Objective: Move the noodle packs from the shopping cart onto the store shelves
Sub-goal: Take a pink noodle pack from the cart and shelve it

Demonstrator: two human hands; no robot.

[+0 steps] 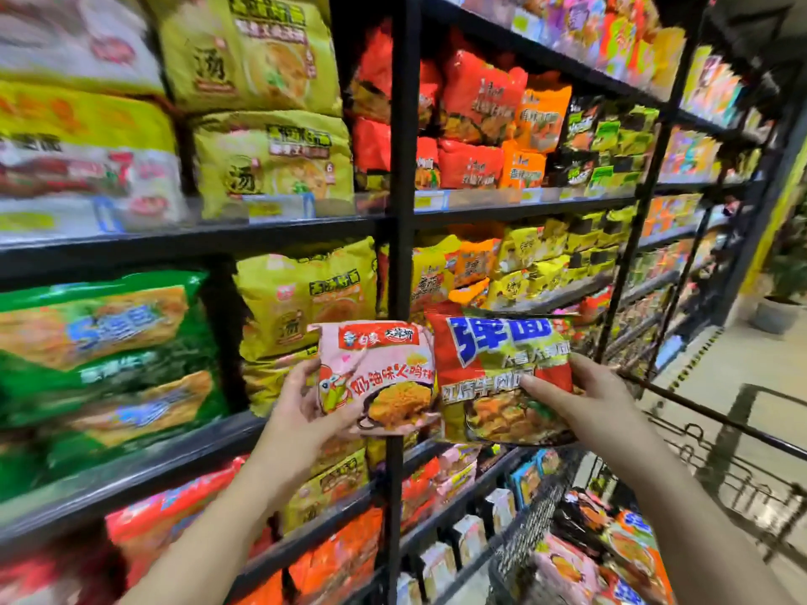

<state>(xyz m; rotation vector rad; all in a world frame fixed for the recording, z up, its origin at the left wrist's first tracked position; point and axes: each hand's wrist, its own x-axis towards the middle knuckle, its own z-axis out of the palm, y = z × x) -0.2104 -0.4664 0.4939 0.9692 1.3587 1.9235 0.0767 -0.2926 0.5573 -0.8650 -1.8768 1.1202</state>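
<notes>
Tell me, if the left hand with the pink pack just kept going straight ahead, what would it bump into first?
Most likely the black shelf upright right behind the pink noodle pack that the left hand grips, or the yellow noodle packs beside it. Depth is hard to judge from this one view.

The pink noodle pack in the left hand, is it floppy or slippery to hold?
The pink noodle pack probably stays fairly stiff: it stands flat while the left hand grips only its lower corner. Its glossy, crinkled wrapper looks somewhat slippery. It seems light, held one-handed.
</notes>
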